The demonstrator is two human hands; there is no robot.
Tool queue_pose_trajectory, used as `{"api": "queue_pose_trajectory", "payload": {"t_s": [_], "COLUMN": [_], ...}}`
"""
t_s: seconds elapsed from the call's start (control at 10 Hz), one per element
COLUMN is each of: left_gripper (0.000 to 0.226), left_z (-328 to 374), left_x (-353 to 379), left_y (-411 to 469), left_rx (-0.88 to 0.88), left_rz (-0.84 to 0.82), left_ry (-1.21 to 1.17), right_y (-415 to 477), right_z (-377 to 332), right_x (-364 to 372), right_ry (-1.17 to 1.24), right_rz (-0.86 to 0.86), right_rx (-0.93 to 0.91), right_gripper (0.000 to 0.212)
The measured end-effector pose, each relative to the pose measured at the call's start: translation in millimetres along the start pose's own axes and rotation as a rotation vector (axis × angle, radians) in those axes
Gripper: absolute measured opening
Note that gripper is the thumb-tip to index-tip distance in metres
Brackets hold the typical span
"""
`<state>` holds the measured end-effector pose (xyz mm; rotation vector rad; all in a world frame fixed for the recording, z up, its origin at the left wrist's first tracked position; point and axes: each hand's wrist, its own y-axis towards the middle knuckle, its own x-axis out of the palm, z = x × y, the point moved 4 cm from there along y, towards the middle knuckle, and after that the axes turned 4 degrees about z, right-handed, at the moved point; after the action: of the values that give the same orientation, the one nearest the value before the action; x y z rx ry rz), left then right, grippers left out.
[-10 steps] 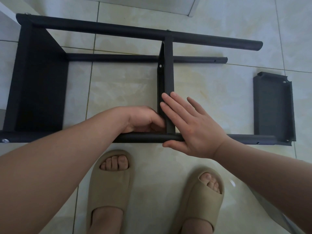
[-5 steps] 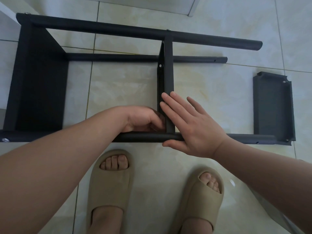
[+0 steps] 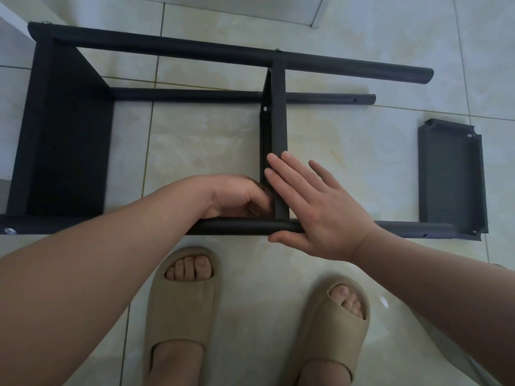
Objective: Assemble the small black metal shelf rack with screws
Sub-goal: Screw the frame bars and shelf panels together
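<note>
The black metal rack lies on its side on the tiled floor. Its far pole (image 3: 195, 52) and near pole (image 3: 237, 227) are joined by a wide end shelf (image 3: 67, 135) on the left and a narrow-looking middle shelf (image 3: 278, 121). My right hand (image 3: 315, 210) lies flat with straight fingers, pressing on the middle shelf's edge and the near pole where they meet. My left hand (image 3: 234, 196) is curled against the left side of that same joint. What its fingertips hold is hidden.
A loose black shelf panel (image 3: 448, 176) lies at the right, touching the near pole's end. Screw heads show at the near pole's left end (image 3: 10, 231) and on the far pole (image 3: 278, 50). My feet in beige slippers (image 3: 181, 302) stand just in front of the rack.
</note>
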<state>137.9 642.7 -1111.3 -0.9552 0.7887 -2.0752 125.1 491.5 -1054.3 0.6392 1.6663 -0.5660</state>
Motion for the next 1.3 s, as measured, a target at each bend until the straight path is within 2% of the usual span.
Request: {"api": "queue_pose_trajectory", "payload": {"t_s": [0.3, 0.6, 0.8, 1.0, 1.1, 1.3], "left_gripper": [0.016, 0.019, 0.016, 0.020, 0.027, 0.018], "left_z": [-0.8, 2.6, 1.6, 2.3, 2.0, 2.6], "left_x": [-1.0, 0.7, -1.4, -1.0, 0.6, -0.5], "left_y": [1.7, -0.4, 0.0, 0.4, 0.3, -0.4], "left_rx": [0.005, 0.034, 0.043, 0.043, 0.026, 0.056], "left_rz": [0.018, 0.003, 0.052, 0.029, 0.035, 0.041], "left_ry": [0.063, -0.009, 0.072, 0.009, 0.077, 0.050], "right_y": [-0.2, 0.0, 0.3, 0.3, -0.1, 0.2], "right_z": [0.3, 0.3, 0.4, 0.5, 0.7, 0.6], "right_x": [0.3, 0.0, -0.1, 0.7, 0.6, 0.4], "right_ry": [0.000, -0.004, -0.001, -0.002, -0.001, -0.001], "right_rz": [0.003, 0.006, 0.002, 0.007, 0.013, 0.014], "right_rx": [-0.002, -0.002, 0.001, -0.001, -0.004, -0.003], "right_gripper": [0.092, 0.093, 0.093, 0.093, 0.093, 0.093]}}
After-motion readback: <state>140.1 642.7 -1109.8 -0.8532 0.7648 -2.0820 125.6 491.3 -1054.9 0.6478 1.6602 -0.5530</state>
